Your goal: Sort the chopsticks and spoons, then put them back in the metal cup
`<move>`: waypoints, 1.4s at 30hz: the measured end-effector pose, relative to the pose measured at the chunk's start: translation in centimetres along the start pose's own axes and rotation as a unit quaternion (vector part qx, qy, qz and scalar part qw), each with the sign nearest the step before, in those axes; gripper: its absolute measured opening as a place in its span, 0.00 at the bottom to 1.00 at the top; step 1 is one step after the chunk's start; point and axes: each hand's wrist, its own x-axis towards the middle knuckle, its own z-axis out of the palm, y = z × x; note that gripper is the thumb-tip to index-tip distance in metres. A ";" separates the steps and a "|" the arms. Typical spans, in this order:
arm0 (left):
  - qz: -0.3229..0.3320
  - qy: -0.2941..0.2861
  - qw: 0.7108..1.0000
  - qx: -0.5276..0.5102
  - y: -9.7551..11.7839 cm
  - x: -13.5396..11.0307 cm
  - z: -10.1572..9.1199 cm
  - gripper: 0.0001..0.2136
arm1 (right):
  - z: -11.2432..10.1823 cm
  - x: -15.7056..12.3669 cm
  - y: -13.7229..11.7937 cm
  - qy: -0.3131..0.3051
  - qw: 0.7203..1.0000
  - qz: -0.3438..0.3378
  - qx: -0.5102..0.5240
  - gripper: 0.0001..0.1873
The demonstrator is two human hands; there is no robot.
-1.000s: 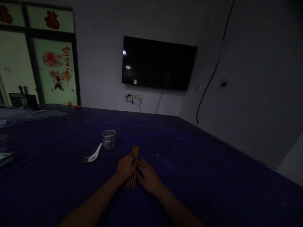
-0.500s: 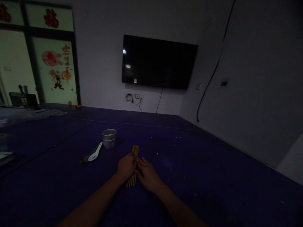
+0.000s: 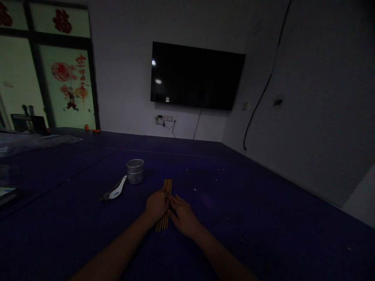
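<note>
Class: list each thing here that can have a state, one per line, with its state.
chopsticks: lying flat, bundled side by side.
left hand: on the chopsticks, grip unclear.
right hand: open, touching the chopsticks.
metal cup: upright, contents hidden.
spoon: lying flat.
television: wall-mounted, screen dark.

There are 2 hands on the blue mat: 1 left hand [image 3: 157,203] and 1 right hand [image 3: 183,217]. There is 1 bunch of wooden sticks [image 3: 168,184], but it is too dark to count the sticks in it. There is 1 metal cup [image 3: 135,171], 1 white spoon [image 3: 117,188] and 1 black TV [image 3: 196,76].
</note>
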 end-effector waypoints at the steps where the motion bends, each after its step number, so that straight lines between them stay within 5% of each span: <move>1: 0.001 -0.003 1.000 0.004 0.0 0.0 0.0 0.16 | 0.0 0.0 0.0 -0.001 1.000 0.002 -0.001 0.28; 42: -0.011 -0.015 1.000 0.000 0.1 0.3 0.1 0.16 | -0.1 0.0 0.0 0.001 1.000 0.000 0.003 0.28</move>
